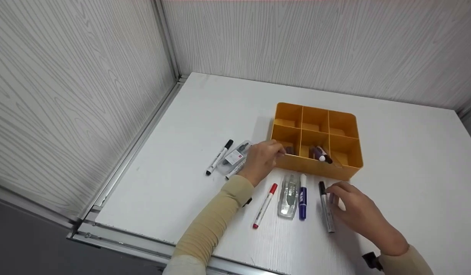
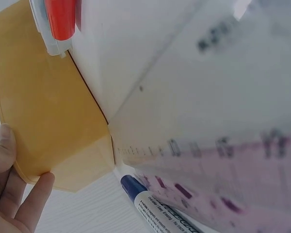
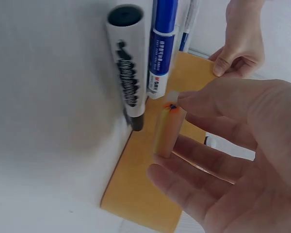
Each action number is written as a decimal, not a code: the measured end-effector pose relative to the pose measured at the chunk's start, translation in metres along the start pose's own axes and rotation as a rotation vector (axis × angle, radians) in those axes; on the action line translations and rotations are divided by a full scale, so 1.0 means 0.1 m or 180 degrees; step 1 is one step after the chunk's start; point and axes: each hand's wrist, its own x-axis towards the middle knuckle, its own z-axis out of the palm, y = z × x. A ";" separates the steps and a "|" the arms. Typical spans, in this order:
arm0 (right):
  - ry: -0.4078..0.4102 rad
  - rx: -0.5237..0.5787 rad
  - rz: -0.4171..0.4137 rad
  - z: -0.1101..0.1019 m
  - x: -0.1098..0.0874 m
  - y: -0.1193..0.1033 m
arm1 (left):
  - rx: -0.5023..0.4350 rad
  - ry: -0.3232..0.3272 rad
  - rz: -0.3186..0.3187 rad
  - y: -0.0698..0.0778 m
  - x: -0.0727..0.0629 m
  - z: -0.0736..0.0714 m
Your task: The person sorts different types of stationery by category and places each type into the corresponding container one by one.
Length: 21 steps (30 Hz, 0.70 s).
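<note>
My left hand (image 1: 260,160) grips the front left rim of an orange six-compartment organizer box (image 1: 315,164), with thumb and fingers on either side of its wall in the left wrist view. Before the box, my right hand (image 1: 353,210) pinches a small translucent cylinder (image 3: 168,128) with a whitish end between thumb and fingers. Its exact kind I cannot tell. Just left of this hand lies a grey marker with a black cap (image 1: 327,210). A purple marker and a dark-tipped one (image 1: 321,154) lean in the front middle compartment.
In front of the box lie a blue marker (image 1: 303,202), a clear plastic case (image 1: 288,198) and a red-capped marker (image 1: 264,208). Left of the left hand lie a black-capped white marker (image 1: 219,158) and another clear case (image 1: 234,156). Wood-grain panels (image 1: 86,95) border the table.
</note>
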 end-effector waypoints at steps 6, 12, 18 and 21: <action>0.0184 0.0075 -0.0246 -0.09 0.11 -0.05 | 0.0053 -0.0016 0.0027 0.00 0.01 0.00; 0.0325 0.0229 -0.0519 -0.19 0.29 -0.11 | 0.0112 -0.0019 0.0088 0.01 0.01 -0.01; 0.0394 0.0273 -0.0679 -0.29 0.50 -0.14 | 0.0189 -0.0009 0.0148 0.01 0.01 -0.03; 0.0385 0.0286 -0.0750 -0.31 0.63 -0.18 | 0.0207 -0.0007 0.0147 0.01 0.00 -0.03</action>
